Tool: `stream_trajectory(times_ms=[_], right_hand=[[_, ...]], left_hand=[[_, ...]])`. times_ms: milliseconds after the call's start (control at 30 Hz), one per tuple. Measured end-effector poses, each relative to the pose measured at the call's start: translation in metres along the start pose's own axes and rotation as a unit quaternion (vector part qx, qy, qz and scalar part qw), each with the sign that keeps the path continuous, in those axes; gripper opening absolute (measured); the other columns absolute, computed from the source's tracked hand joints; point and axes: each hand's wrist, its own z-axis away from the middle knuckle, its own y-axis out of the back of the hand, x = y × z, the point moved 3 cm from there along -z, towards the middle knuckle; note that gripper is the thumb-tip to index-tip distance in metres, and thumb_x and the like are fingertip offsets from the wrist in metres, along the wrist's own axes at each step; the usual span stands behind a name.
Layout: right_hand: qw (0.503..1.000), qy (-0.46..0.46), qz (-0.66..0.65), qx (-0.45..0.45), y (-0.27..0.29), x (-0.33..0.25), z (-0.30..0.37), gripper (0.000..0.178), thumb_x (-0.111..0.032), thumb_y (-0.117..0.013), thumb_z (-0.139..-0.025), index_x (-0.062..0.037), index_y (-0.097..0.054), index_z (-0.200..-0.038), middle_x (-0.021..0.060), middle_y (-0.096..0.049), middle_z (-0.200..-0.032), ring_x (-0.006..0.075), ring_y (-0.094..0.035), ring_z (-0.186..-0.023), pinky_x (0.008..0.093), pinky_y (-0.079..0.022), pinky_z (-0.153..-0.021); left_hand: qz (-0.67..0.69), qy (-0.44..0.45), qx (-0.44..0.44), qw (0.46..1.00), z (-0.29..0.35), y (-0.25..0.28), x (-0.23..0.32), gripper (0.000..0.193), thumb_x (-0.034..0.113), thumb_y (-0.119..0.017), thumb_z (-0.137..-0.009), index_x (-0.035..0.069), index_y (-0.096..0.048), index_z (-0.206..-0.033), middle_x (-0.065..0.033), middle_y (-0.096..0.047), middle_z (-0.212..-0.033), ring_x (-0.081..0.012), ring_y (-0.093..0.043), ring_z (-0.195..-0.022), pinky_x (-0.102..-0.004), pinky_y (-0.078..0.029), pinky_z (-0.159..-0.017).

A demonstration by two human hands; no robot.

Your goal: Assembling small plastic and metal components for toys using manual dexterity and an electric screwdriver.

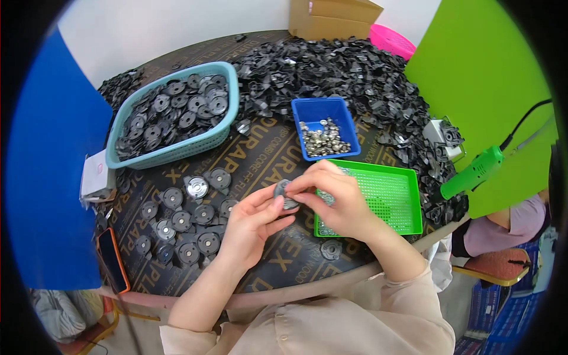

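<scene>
Left of the bright-green rectangular plastic tray point(416, 204), the left hand point(251, 220) and right hand point(334, 198) pinch a dark-grey rounded part point(289, 203), long axis slanting, near end trayward; fingers hide its facing.

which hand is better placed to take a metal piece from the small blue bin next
Probably the right hand: it is nearer the blue bin, while the left hand supports the dark grey part that both touch.

Bright, even light; soft shadows; fisheye-bent edges, black corners.
</scene>
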Motion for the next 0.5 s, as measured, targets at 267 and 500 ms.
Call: stream_trajectory(times_ms=[267,500], right_hand=[[1.000,0.004,-0.024,-0.018,-0.002,0.004,0.000,0.016,0.004,-0.071,-0.073,-0.0032,-0.065,-0.086,0.0053,-0.063,-0.084,0.0190,-0.059,-0.079,0.0296,-0.047,-0.066],[0.924,-0.152,0.349,0.036,0.082,0.047,-0.024,0.023,0.004,-0.058,-0.077,-0.0066,-0.064,-0.097,0.0094,-0.064,-0.094,0.0265,-0.062,-0.089,0.0347,-0.051,-0.074]], left_hand=[[0.015,0.011,0.026,0.999,-0.002,0.007,-0.006,0.026,0.025,-0.058,-0.094,0.005,-0.062,-0.110,-0.0078,-0.066,-0.103,-0.0191,-0.066,-0.094,-0.0313,-0.055,-0.078],[0.046,0.004,0.053,0.998,-0.002,0.008,0.000,0.026,0.018,-0.052,-0.093,-0.004,-0.059,-0.104,-0.0169,-0.066,-0.102,-0.0291,-0.067,-0.096,-0.0301,-0.058,-0.074]])
